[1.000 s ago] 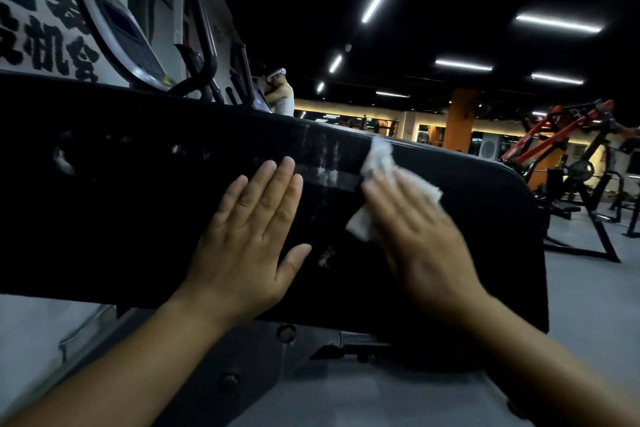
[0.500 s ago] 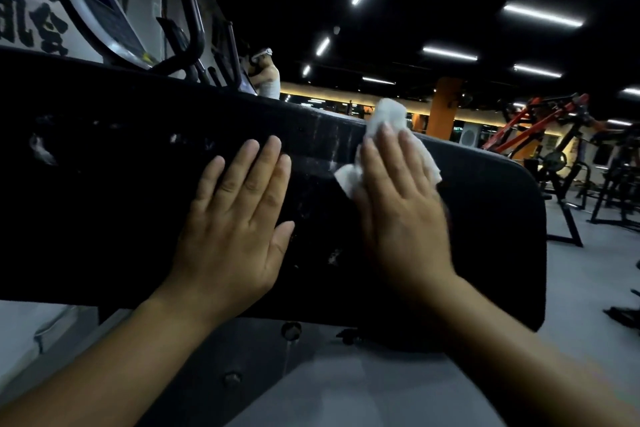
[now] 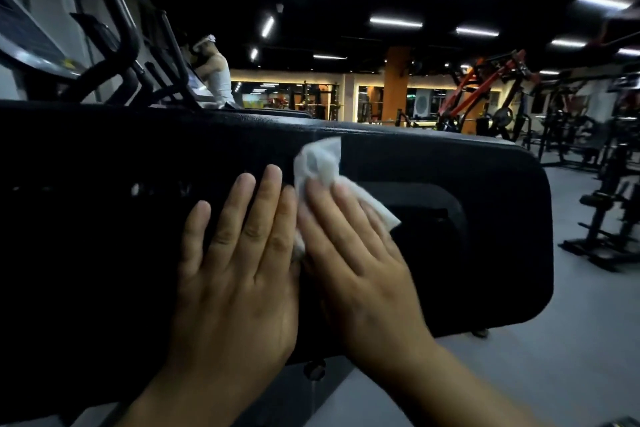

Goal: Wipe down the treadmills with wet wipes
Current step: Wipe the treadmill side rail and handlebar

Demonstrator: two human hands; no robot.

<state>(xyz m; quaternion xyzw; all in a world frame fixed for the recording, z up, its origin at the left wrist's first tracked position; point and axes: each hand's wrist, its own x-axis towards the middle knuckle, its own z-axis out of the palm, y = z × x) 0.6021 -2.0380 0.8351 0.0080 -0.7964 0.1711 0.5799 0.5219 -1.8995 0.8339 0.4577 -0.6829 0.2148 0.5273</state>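
A wide black treadmill console panel (image 3: 485, 191) fills the middle of the view, its back face toward me. My right hand (image 3: 356, 260) lies flat on it and presses a crumpled white wet wipe (image 3: 322, 163) against the panel; the wipe sticks out above and to the right of the fingers. Right beside it on the left, my left hand (image 3: 239, 270) rests flat on the panel with fingers spread and nothing in it. The two hands almost touch.
Another treadmill's console and black handrails (image 3: 114, 55) rise behind the panel at upper left. A person in a white top (image 3: 216, 76) stands further along that row. Orange and black weight machines (image 3: 491, 94) stand on the grey floor (image 3: 554, 357) at the right.
My right hand has slid the wipe left and slightly down across the panel, ending close against my left hand. The view has shifted, so the panel sits lower in the frame.
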